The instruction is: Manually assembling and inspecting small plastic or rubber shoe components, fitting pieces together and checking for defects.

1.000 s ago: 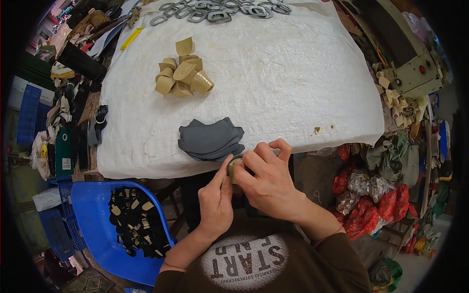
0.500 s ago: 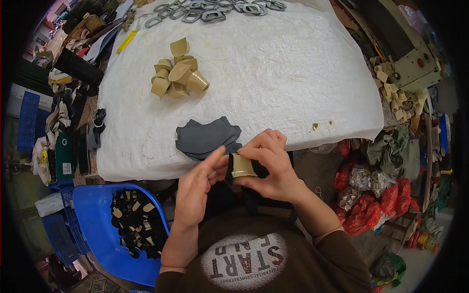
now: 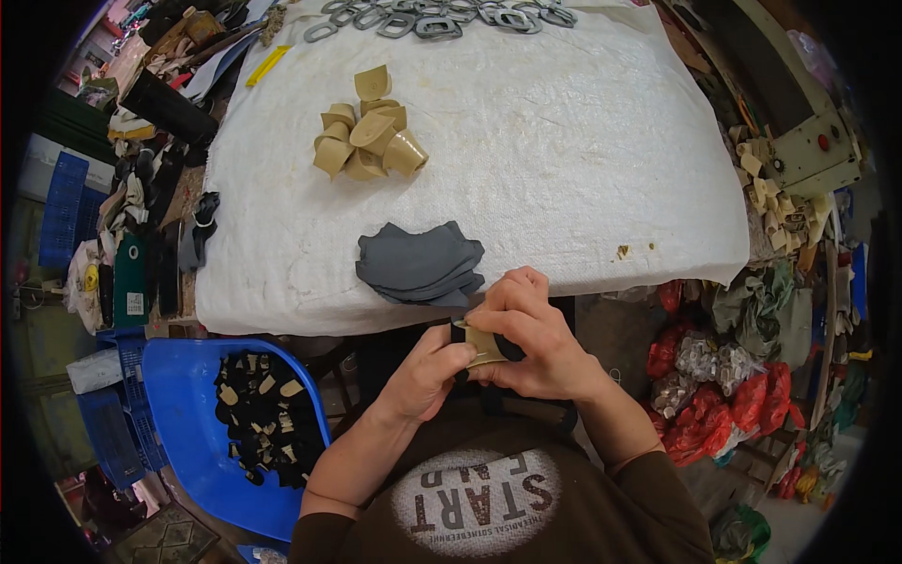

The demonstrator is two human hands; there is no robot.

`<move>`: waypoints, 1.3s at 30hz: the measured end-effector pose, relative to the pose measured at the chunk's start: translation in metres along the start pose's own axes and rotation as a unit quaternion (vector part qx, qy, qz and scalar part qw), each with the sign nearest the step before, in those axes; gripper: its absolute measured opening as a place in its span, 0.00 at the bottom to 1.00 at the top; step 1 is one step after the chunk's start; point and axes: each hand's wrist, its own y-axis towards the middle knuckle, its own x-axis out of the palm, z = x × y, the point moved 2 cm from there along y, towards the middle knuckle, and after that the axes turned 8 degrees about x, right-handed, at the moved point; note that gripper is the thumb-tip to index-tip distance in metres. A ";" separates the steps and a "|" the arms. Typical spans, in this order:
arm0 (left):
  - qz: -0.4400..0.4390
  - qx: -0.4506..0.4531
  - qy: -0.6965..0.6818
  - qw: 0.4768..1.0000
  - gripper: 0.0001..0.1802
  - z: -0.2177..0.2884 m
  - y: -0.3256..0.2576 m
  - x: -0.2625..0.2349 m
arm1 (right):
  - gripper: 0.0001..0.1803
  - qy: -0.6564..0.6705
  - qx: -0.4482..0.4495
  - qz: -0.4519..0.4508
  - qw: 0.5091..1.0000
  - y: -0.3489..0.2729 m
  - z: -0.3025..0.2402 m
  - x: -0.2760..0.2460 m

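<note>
A beige curved plastic piece (image 3: pixel 485 350) with dark thin material around its ends is held between both hands, just off the table's near edge. My right hand (image 3: pixel 545 348) grips it from the right, fingers bent over its top and thumb below. On its left side my left hand (image 3: pixel 423 376) is closed, with the thumb pressed to the dark strip at that end; its other fingers are partly hidden. Right beyond my hands lies a stack of dark grey cut pieces (image 3: pixel 420 263). Farther back sits a pile of similar beige pieces (image 3: pixel 374 136).
White woven sheeting (image 3: pixel 564 179) covers the table. Several grey oval rings (image 3: pixel 440 26) lie at its far edge. A blue basin (image 3: pixel 193 451) holding black-and-beige pieces stands at lower left. Red plastic bags (image 3: pixel 700 414) sit at right, below beige pieces (image 3: pixel 780 211) beside a machine.
My left hand has gone from stretched fingers beside the beige piece to closing on its left end. Both hands and the piece are slightly nearer my body. The view has shifted a little.
</note>
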 end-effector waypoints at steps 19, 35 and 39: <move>0.042 0.425 0.426 0.797 0.14 0.013 -0.017 -0.003 | 0.26 0.027 0.033 0.024 0.999 -0.002 0.003 0.000; 0.110 0.419 0.276 0.858 0.31 0.000 -0.020 0.001 | 0.25 0.018 0.002 0.024 1.000 -0.002 -0.001 -0.007; 0.007 0.145 0.176 0.974 0.31 0.010 -0.014 0.005 | 0.26 -0.083 -0.028 -0.007 0.996 -0.004 -0.008 0.000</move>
